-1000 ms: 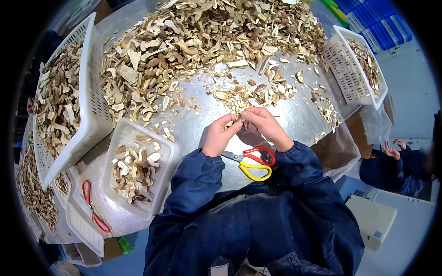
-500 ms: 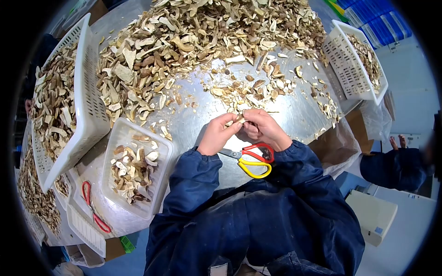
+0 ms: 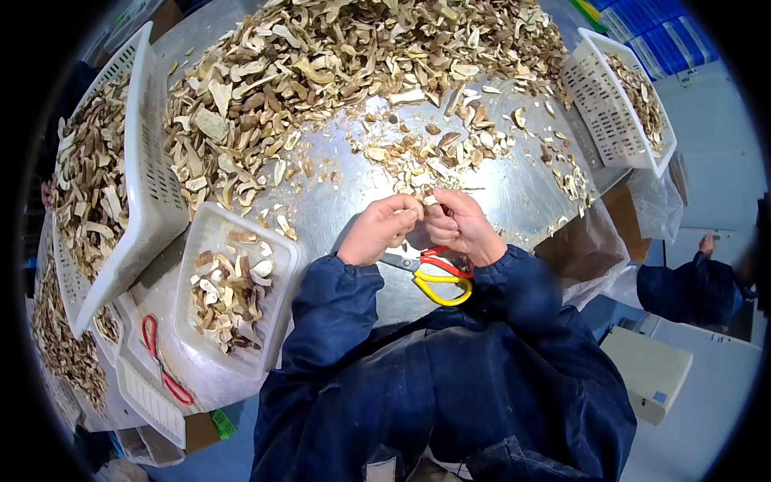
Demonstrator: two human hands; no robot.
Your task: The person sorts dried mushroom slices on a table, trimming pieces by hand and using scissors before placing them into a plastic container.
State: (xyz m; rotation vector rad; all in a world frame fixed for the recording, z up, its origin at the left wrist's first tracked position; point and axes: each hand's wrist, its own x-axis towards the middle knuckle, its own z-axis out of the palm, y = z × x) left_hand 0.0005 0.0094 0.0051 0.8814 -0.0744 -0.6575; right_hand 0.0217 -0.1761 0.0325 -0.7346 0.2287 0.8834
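Small in my fingertips is a piece of dried mushroom slice, partly hidden by the fingers. My left hand is closed in a pinch at the piece's left side. Thumb and curled fingers of my right hand grip it from the right. Just below the hands lies a pair of scissors with one red and one yellow handle, blades partly beneath my left hand. Loose mushroom slices and crumbs are scattered on the metal table in front of my hands.
A big heap of dried mushroom slices covers the table's far side. White baskets of slices stand left and right. Left of me sit a clear plastic tub with slices and red-handled scissors. Another person's sleeve shows at right.
Both hands stay together at the mushroom piece, with fingers slightly shifted. The other person's arm at right has moved a little. The view has shifted slightly.
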